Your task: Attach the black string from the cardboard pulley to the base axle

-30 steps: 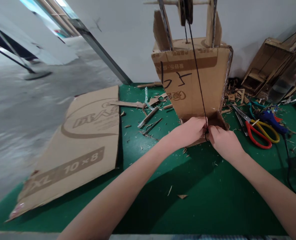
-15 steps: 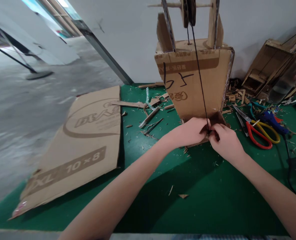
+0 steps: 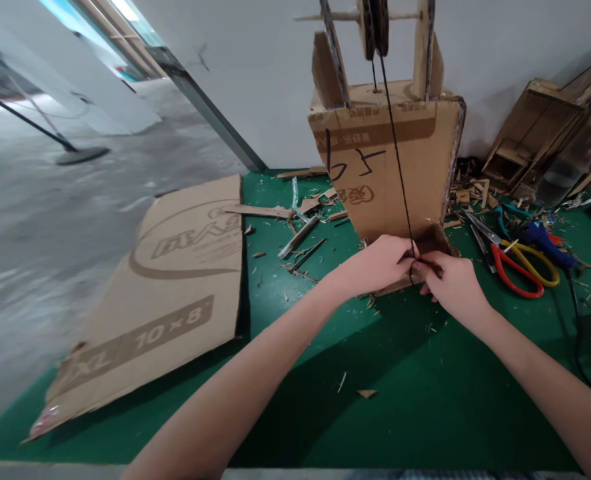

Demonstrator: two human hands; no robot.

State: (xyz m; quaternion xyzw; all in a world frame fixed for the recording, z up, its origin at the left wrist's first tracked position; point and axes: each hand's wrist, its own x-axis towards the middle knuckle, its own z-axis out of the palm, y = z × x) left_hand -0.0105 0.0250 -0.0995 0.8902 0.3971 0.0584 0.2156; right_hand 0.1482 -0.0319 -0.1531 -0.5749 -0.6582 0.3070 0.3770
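A tall cardboard box structure (image 3: 375,167) stands upright on the green mat (image 3: 325,373), with a spool on a thin rod (image 3: 375,20) held between two cardboard uprights at its top. A black string (image 3: 398,153) runs from the spool down the box's front. At the foot of the box my left hand (image 3: 380,263) and my right hand (image 3: 448,280) meet, both with fingers pinched on the lower end of the string. A small cardboard flap (image 3: 432,237) sticks out just behind my hands.
A large flat cardboard sheet (image 3: 165,293) printed "10x8" lies at the left. Scraps and strips of cardboard (image 3: 300,233) litter the mat beside the box. Red and yellow scissors (image 3: 518,267), a blue glue gun (image 3: 545,243) and a wooden frame (image 3: 535,133) lie at the right.
My hands stay at the box's foot; the fingers have shifted slightly on the string's end. The view has drifted a little.
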